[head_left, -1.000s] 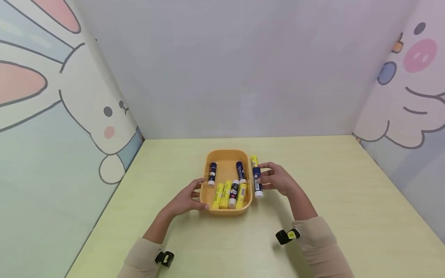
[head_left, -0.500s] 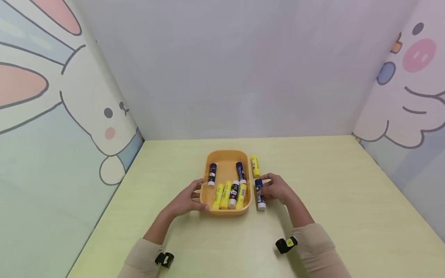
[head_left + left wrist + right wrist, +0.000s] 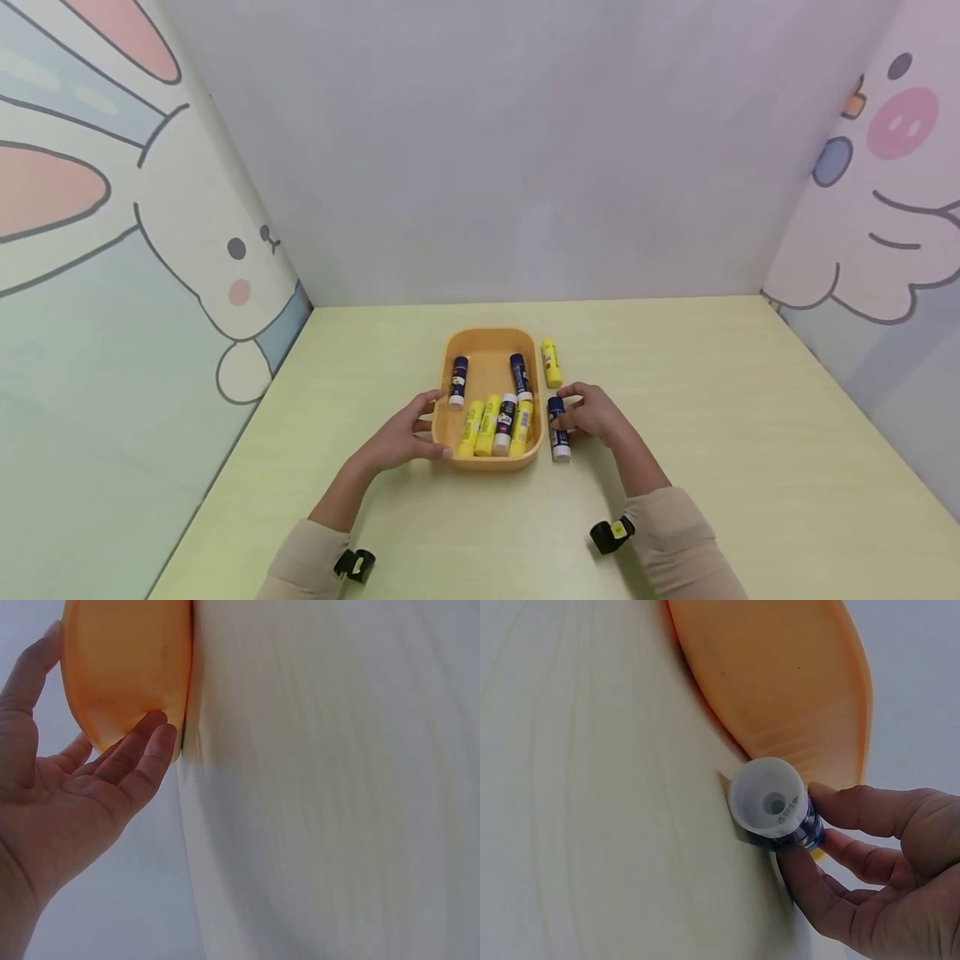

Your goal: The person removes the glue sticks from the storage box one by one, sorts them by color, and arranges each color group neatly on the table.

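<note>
In the head view, an orange tray holds several glue sticks: yellow ones and a black-labelled one along its front, and two dark blue ones farther back. My left hand grips the tray's left side, thumb at the front corner; in the left wrist view its fingers touch the orange wall. Right of the tray, my right hand pinches a dark blue glue stick between thumb and fingers. In the right wrist view, that stick's hollow white end faces the camera, beside the tray wall.
A yellow glue stick lies on the pale wooden table behind the right hand, near the tray's right edge. A grey wall stands at the back. Side walls carry a rabbit picture and a pig picture.
My right hand has drawn the blue glue stick toward me along the tray's right side, from beside the yellow stick to in front of it. The left hand stays on the tray.
</note>
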